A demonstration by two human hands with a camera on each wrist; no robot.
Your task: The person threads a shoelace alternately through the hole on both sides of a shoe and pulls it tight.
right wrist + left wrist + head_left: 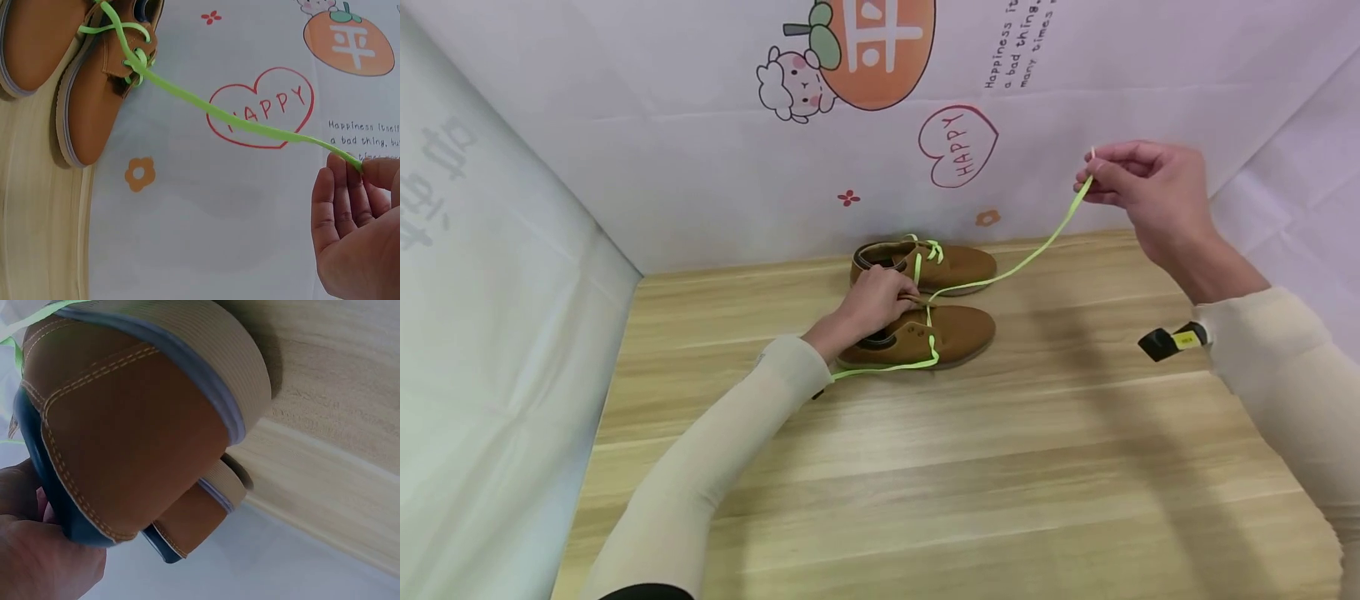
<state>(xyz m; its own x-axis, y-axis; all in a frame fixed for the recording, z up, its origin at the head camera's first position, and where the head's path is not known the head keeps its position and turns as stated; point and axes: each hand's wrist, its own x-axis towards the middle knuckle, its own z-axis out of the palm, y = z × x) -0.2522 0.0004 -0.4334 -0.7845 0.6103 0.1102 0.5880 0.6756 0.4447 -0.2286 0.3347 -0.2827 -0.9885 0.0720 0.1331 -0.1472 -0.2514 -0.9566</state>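
Observation:
Two brown leather shoes stand side by side, toes to the right in the head view. On the near shoe (967, 331), a bright green shoelace (1030, 259) runs through only some eyelets. My right hand (1165, 192), raised to the right, pinches one end of this lace between thumb and fingers and holds it stretched. The other lace end trails left along the shoe's near side, under my left wrist. My left hand (876, 298) pinches the near shoe's upper by the opening; its fingertips are partly hidden. The far shoe (966, 265) has green laces too.
A wood-grain table (970, 475) lies under the shoes. Close behind them rises a white printed cloth (700, 167), and more white cloth (482, 275) hangs at the left. A black strap end (1159, 343) sticks out from the right sleeve.

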